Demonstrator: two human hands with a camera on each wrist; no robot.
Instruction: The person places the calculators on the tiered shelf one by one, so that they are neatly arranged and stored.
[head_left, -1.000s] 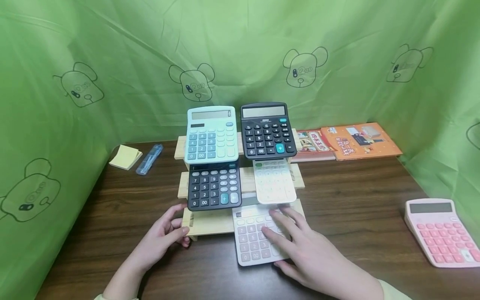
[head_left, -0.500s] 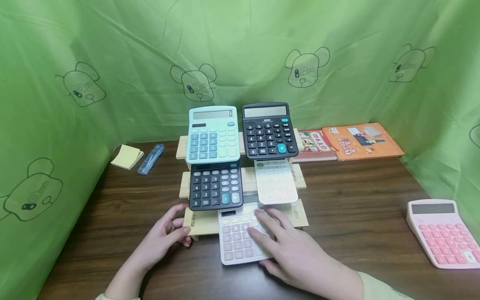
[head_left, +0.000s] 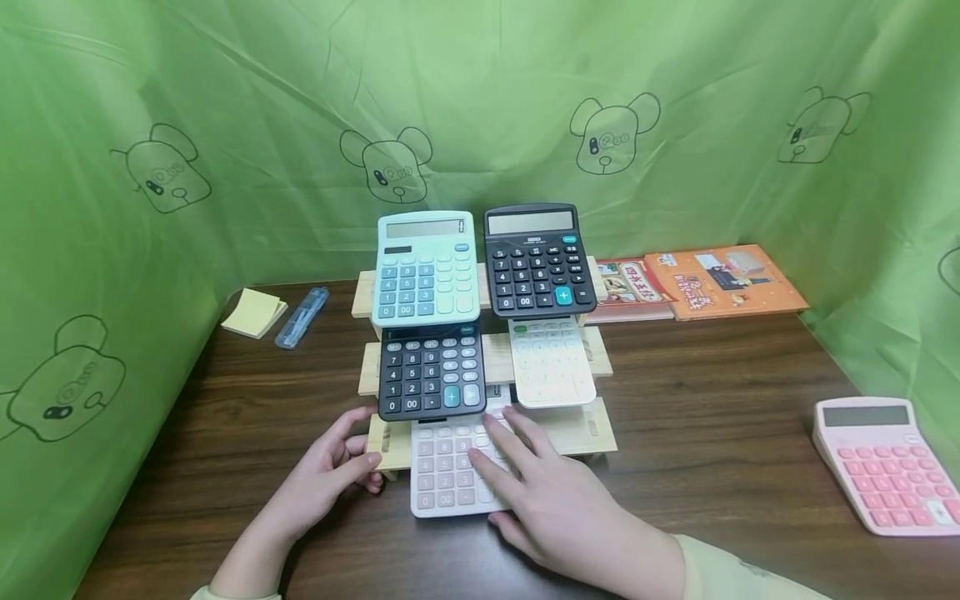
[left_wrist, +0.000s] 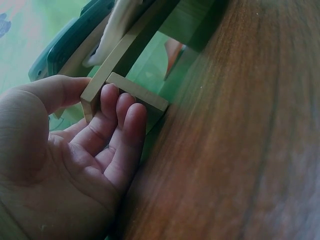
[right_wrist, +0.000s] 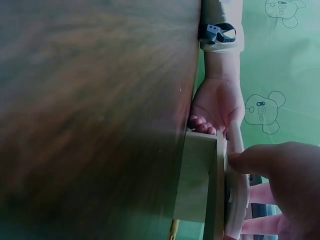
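Observation:
A pale pinkish-white calculator (head_left: 445, 473) lies on the lowest shelf of a wooden tiered rack (head_left: 573, 429), its lower end overhanging the front edge. My right hand (head_left: 551, 500) holds it, fingers over the keys and thumb at its near edge; the right wrist view shows the thumb against the calculator's side (right_wrist: 237, 195). With thumb and curled fingers, my left hand (head_left: 326, 467) grips the rack's left end, as the left wrist view shows on the board (left_wrist: 112, 62). Above sit a black calculator (head_left: 431, 371) and a white calculator (head_left: 551, 367), which partly cover the held one's top.
On the top tier stand a mint calculator (head_left: 427, 275) and another black calculator (head_left: 536, 262). A pink calculator (head_left: 885, 467) lies at the right. Sticky notes (head_left: 255, 313) and a blue transparent case (head_left: 302, 318) lie back left; books (head_left: 727, 283) lie back right. Green curtains (head_left: 495, 100) surround the table.
My right hand has slid the pale calculator leftward and slightly back along the lowest shelf, under the black one's lower edge. The left hand has kept its grip on the rack.

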